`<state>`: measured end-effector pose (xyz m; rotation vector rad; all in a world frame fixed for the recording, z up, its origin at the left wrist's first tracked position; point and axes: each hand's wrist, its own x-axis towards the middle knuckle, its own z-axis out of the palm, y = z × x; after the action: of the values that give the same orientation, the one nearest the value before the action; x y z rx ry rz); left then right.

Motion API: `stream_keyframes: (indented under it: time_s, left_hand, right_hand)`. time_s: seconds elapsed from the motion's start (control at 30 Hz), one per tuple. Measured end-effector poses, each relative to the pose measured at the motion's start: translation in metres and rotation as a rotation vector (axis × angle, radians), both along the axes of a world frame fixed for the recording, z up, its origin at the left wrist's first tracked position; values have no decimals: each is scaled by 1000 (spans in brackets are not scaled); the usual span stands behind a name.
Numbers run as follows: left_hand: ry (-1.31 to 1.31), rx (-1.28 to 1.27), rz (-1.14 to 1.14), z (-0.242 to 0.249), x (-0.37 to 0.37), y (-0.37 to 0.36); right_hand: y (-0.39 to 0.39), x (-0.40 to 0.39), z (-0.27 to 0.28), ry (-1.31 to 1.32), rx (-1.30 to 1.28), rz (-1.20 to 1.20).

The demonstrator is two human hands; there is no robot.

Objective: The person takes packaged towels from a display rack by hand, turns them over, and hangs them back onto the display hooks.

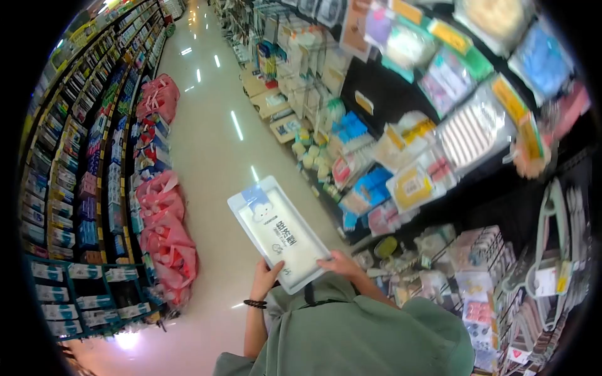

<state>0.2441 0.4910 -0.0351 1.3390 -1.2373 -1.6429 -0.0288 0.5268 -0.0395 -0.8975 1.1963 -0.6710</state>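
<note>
A flat white package (290, 241), rectangular with rounded corners, is held in front of my body over the aisle. It carries a pale blue patch, a white cartoon face and black printed characters; its contents cannot be made out. My left hand (267, 278) grips the lower left edge, its thumb lying on the face of the package. A dark beaded bracelet (255, 304) circles the left wrist. At the lower right edge, my right hand (340, 264) also closes on the package, with fingers partly hidden beneath it.
Shelves of small boxed goods (88, 169) line the left side, with pink bundles (166, 232) along their foot. On the right hang bagged sponges and cloths (475, 138). Hangers (545, 263) stand at the lower right. A shiny aisle floor (213, 138) runs ahead.
</note>
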Motion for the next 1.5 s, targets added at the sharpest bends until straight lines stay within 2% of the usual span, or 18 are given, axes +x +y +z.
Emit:
stream_keyframes:
  time_s: [0.1, 0.27, 0.37, 0.5, 0.63, 0.77, 0.87, 0.9, 1.0, 1.13, 1.2, 1.27, 1.3, 1.4, 1.5]
  left_hand:
    - [11, -6, 34, 6, 27, -57]
    - [59, -10, 7, 16, 61, -130]
    - [118, 22, 28, 17, 64, -152]
    - [164, 6, 100, -2, 50, -187]
    - [239, 224, 124, -16, 35, -247]
    - [425, 227, 186, -40, 15, -326]
    - [575, 191, 224, -33, -9, -392]
    - [591, 149, 175, -27, -16, -413]
    - [399, 131, 157, -3, -47, -472]
    - [393, 142, 25, 5, -89, -545]
    - [381, 140, -3, 7, -116, -577]
    - [359, 147, -58, 2, -143, -608]
    - [320, 167, -88, -1, -156, -624]
    - [312, 238, -151, -10, -190, -656]
    - [373, 247, -231, -20, -219, -681]
  right_hand:
    - [-52, 36, -2, -60, -29, -72]
    - [-116, 69, -1, -15, -46, -79]
    - [-138, 80, 9, -8, -65, -91]
    - [-167, 74, -13, 35, -111, -93]
    - [-204, 56, -10, 72, -114, -110]
    - [-247, 26, -35, 41, -176, -131]
    - [-293, -7, -31, 36, -179, -96]
    - [-309, -18, -39, 66, -184, -76]
    - [-356, -42, -42, 226, -226, -62]
    - [-414, -72, -42, 519, -105, -60]
    - [-433, -79, -54, 339, -160, -178]
    - [-450, -88, -103, 266, -164, -256]
    - [-459, -88, -104, 255, -217, -293]
    - [-473, -95, -98, 242, -73, -200]
    - [-483, -89, -76, 264, -148, -257]
